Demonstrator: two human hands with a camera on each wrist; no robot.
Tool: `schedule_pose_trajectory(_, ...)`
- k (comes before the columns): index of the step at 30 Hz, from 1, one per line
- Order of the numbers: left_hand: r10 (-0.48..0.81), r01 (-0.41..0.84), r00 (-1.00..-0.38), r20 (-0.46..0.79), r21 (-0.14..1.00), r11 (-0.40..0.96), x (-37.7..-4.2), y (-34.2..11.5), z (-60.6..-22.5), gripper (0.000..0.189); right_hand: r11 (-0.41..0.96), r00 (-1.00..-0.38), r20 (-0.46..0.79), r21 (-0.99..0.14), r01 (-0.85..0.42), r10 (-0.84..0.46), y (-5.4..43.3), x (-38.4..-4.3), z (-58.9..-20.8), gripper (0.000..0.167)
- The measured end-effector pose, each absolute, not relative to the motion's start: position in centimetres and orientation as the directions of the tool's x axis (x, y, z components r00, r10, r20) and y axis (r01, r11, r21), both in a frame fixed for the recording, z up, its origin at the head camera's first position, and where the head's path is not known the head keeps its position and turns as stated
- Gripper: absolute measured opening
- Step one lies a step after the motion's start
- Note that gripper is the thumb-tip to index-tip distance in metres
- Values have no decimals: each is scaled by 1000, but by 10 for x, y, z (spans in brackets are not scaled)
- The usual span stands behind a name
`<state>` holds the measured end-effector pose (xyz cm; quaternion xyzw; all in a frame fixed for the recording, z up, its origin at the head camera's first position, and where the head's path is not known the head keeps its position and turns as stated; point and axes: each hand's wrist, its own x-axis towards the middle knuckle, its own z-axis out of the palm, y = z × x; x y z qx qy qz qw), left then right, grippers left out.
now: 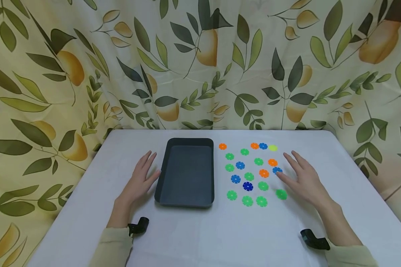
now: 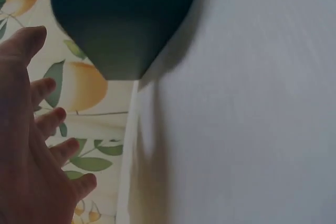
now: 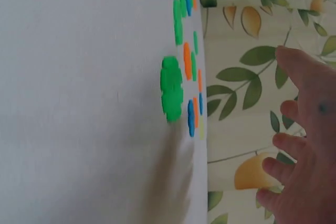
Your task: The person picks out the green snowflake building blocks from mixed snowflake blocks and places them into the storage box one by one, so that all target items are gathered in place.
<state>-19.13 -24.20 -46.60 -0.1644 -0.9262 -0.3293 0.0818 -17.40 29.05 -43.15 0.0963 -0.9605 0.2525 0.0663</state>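
A dark grey rectangular tray [image 1: 188, 172] lies left of the middle of the table. Just off its left side is my left hand [image 1: 139, 180], fingers spread and holding nothing. In the left wrist view the tray's end [image 2: 123, 24] hangs above and right of that hand [image 2: 31, 124]. Several flat notched plastic discs lie scattered right of the tray: green [image 1: 249, 176], blue [image 1: 235, 179], dark blue [image 1: 248, 186], orange [image 1: 264, 173] and yellow [image 1: 273, 148]. My right hand [image 1: 305, 181] hovers at their right edge with spread fingers, its thumb nearest a blue disc [image 1: 276, 170].
A white cloth [image 1: 194, 237] covers the table. Behind it hangs a curtain [image 1: 200, 89] printed with leaves and fruit. Black devices are strapped to the left wrist [image 1: 139, 225] and the right wrist [image 1: 314, 240]. A green disc [image 1: 281, 194] lies apart, below the right thumb.
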Motion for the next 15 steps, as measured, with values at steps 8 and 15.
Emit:
schedule_pose_trajectory(8, 225, 331, -944, 242, 714, 618, -207, -225, -469, 69, 797, -979, 98, -569, -202, -178, 256, -182, -424, 80)
schedule_pose_trajectory(15, 222, 343, -939, 264, 781, 522, -212, -219, -476, 65, 760, -973, 112, -609, -228, -202, 239, -185, -427, 77)
